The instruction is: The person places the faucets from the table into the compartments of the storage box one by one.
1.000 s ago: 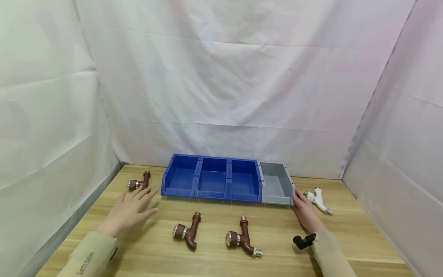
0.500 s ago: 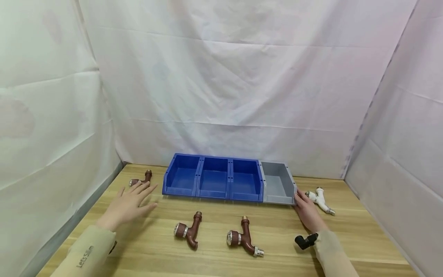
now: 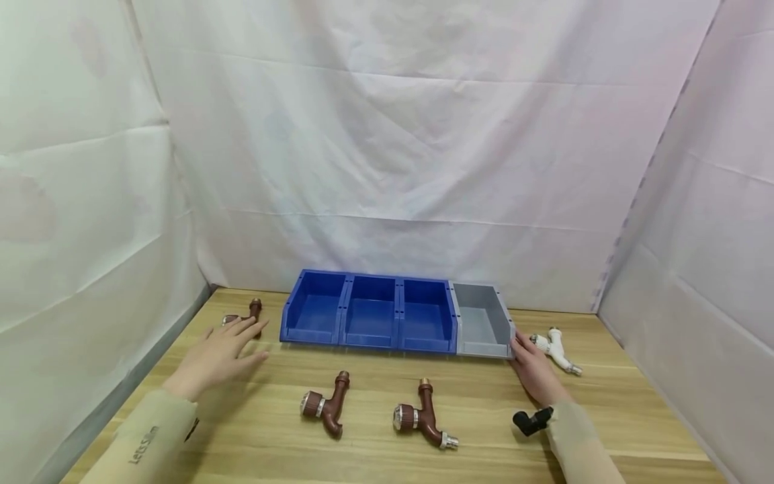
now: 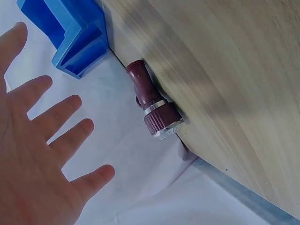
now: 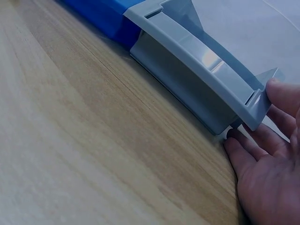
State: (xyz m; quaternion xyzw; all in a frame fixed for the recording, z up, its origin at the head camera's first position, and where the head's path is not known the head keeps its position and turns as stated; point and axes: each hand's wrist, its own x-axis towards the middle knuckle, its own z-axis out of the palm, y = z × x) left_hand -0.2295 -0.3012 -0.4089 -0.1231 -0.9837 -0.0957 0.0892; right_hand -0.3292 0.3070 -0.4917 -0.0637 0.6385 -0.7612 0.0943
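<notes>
My left hand (image 3: 211, 356) hovers with fingers spread over the left side of the table, holding nothing. Just beyond its fingertips lies a brown faucet (image 3: 254, 310), partly hidden by them in the head view; its ribbed handle (image 4: 161, 119) shows in the left wrist view. My right hand (image 3: 536, 368) rests against the right front corner of a grey bin (image 3: 484, 348). In the right wrist view, the thumb touches the bin's corner and the other fingers reach behind its edge, their tips partly hidden. Three blue bins (image 3: 369, 339) adjoin the grey one in a row.
Two more brown faucets, a left one (image 3: 329, 407) and a right one with a metal spout end (image 3: 426, 418), lie in front of the bins. A white faucet (image 3: 557, 349) lies right of my right hand. White cloth (image 3: 387, 148) hangs behind the table (image 3: 363, 464).
My left hand has drawn slightly back and left, away from the blue bins. My right hand stays at the grey bin, and the bins and faucets keep their places.
</notes>
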